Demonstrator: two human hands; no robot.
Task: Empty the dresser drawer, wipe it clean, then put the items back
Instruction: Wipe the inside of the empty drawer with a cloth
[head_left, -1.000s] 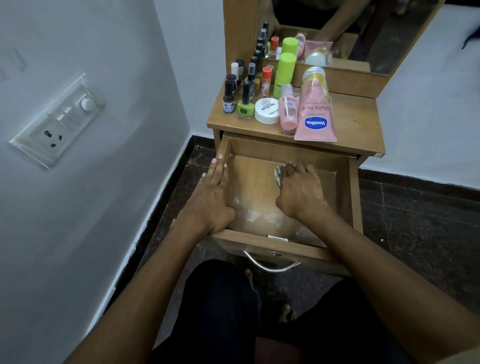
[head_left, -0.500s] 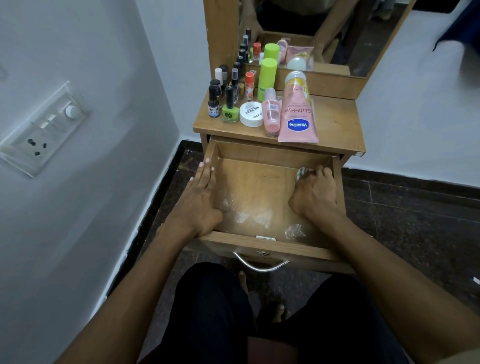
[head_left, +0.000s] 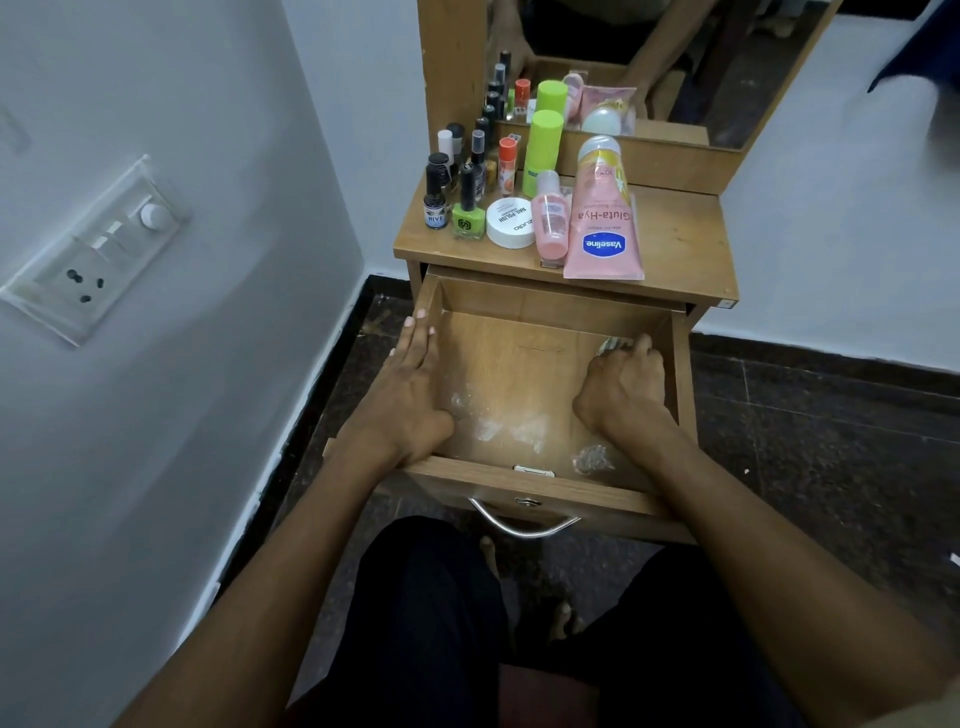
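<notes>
The wooden drawer (head_left: 545, 299) is pulled out of the dresser. White powdery smears (head_left: 511, 426) mark its bottom near the front. My left hand (head_left: 410, 384) lies flat along the drawer's left wall, fingers straight. My right hand (head_left: 623, 384) is curled over a small cloth (head_left: 612, 344) at the drawer's right side, and only a corner of the cloth shows. On the dresser top (head_left: 680, 239) stand several nail polish bottles (head_left: 467, 202), a white jar (head_left: 511, 222), a pink bottle (head_left: 550, 223), a green-capped bottle (head_left: 543, 150) and a pink Vaseline tube (head_left: 602, 223).
A crumpled bit of clear wrap (head_left: 592, 460) lies in the drawer's front right corner. A mirror (head_left: 649, 62) rises behind the dresser top. A white wall with a switch panel (head_left: 98, 249) is close on the left. The dark floor (head_left: 821, 426) spreads to the right.
My right hand slid the cloth from the middle of the drawer to its right side. My left hand stayed on the left wall.
</notes>
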